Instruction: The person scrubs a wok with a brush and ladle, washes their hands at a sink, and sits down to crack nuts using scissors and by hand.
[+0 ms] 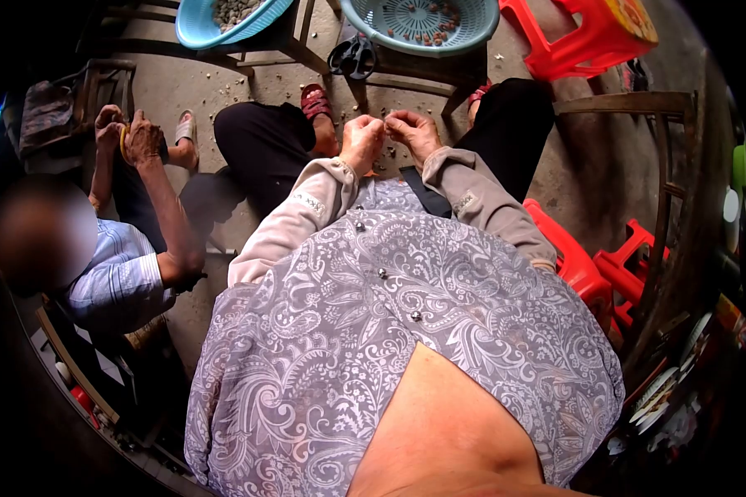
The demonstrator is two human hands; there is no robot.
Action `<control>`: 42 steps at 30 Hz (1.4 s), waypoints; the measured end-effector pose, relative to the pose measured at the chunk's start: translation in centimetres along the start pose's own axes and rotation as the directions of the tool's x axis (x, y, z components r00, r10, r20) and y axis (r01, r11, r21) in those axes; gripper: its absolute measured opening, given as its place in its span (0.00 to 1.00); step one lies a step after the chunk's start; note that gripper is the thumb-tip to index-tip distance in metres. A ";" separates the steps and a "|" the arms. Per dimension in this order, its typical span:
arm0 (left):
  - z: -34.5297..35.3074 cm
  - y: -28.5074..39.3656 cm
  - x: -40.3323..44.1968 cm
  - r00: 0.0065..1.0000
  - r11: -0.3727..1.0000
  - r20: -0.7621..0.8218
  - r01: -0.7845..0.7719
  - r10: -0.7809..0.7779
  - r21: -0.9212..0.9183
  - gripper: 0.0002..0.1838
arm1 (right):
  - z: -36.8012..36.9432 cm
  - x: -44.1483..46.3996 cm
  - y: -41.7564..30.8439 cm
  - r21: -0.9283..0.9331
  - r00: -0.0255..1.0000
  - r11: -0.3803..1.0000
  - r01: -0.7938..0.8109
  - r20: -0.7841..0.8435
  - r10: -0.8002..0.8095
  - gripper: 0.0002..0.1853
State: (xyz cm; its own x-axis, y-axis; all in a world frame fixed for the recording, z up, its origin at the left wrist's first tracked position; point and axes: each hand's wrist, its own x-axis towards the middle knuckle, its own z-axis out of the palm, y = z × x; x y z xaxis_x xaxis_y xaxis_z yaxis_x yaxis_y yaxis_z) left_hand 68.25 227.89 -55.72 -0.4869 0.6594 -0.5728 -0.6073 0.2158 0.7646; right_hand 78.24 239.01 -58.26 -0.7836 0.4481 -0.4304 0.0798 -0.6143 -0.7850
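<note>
My left hand (362, 144) and my right hand (416, 137) meet in front of my lap, fingertips pinched close together. Whatever lies between the fingers is too small and hidden to name. Beyond them, a light blue plastic colander (373, 43) holds several small reddish-brown kernels (429, 38) and stands on a wooden stool (423, 81). A black-handled tool (353, 58), possibly scissors, is at that stool's left edge. To the left, a blue basin (192, 35) with many greyish nuts or shells (235, 12) rests on another wooden seat (273, 55).
Bits of shell litter the concrete floor (211, 83). A co-worker (124, 269) sits at left, hands (131, 137) raised around something yellowish. Red plastic stools (565, 41) stand at upper right and beside me at right. A wooden chair (630, 103) is at my right.
</note>
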 end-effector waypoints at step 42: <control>-1.8 1.7 -0.3 0.989 0.913 0.145 0.046 0.014 -0.406 0.16 | -1.8 0.5 -0.6 0.472 0.971 0.861 -0.188 -0.044 0.236 0.03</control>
State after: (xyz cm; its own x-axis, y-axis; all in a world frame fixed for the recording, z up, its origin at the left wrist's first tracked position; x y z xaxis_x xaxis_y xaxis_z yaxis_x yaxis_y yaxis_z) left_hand 66.30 226.77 -54.80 -0.3992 0.7600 -0.5129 -0.8316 -0.0646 0.5516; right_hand 78.92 240.79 -58.81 -0.7147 0.3188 -0.6225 -0.0754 -0.9200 -0.3847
